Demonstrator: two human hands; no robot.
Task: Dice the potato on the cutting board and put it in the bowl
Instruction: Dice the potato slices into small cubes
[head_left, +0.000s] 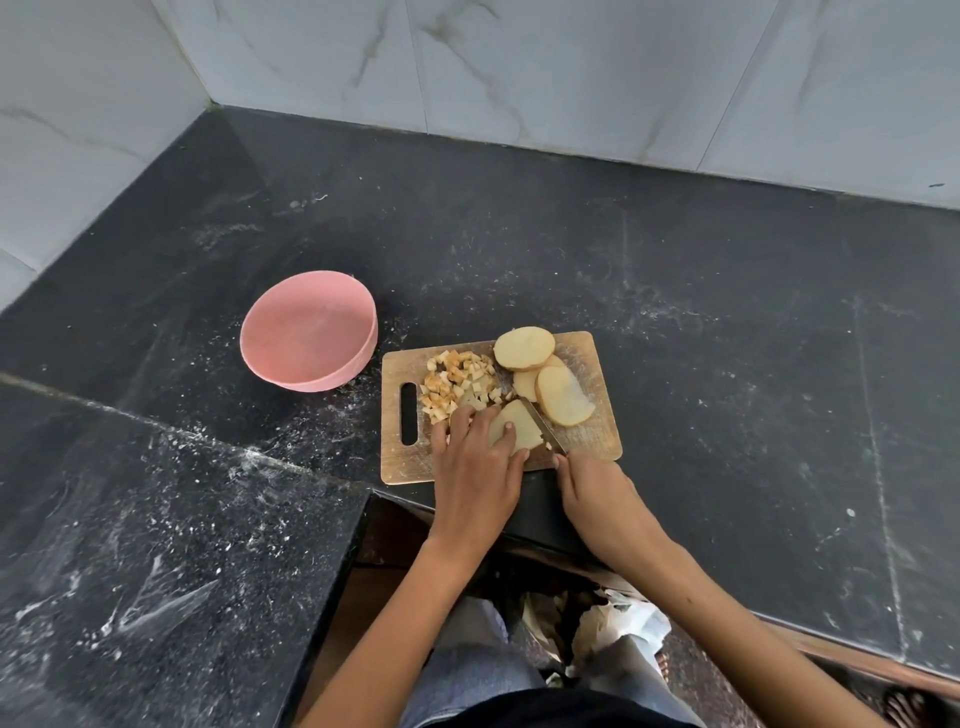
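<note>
A wooden cutting board (592, 441) lies at the front edge of the black counter. My left hand (475, 457) holds a potato slice (522, 426) down on the board's near side. My right hand (597, 493) grips the handle of a knife (545, 428), whose blade lies along the slice's right side. A pile of diced potato (454, 384) sits on the board's left part. Three thick potato slices (540, 374) lie stacked at the board's far right. The pink bowl (309, 338) stands on the counter left of the board; nothing shows inside it.
The black stone counter (675, 312) runs in an L shape, with a lower slab (156, 545) at the left. White marble tiles (519, 62) form the back and left walls. My legs and some crumpled paper (608, 634) lie below the counter edge.
</note>
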